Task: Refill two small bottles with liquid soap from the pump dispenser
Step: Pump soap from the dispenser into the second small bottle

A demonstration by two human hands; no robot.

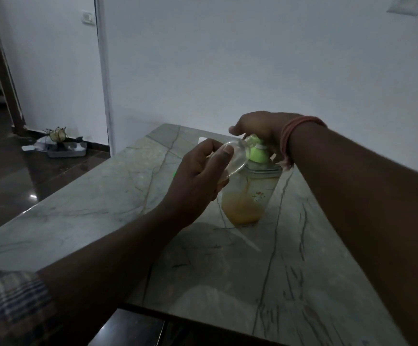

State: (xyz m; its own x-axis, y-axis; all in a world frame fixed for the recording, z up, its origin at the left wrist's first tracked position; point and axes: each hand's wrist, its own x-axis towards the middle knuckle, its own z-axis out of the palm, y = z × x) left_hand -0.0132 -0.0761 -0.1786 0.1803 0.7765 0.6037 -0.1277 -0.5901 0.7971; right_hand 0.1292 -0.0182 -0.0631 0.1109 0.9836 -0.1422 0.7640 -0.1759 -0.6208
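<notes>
Left hand (198, 176) clamped on tilted small bottle (235, 158), right hand (260, 128) atop pump dispenser (247, 193).

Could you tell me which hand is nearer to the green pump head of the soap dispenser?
Right. The right hand rests on top of the green pump head, touching it. The left hand is beside it, holding a small clear bottle tilted at the nozzle.

no readable text anywhere tbh, pump dispenser (249, 193) only has a tiny flower-ish decal, too small and dim to make out any lettering, no brand, no numbers, no signs
</notes>
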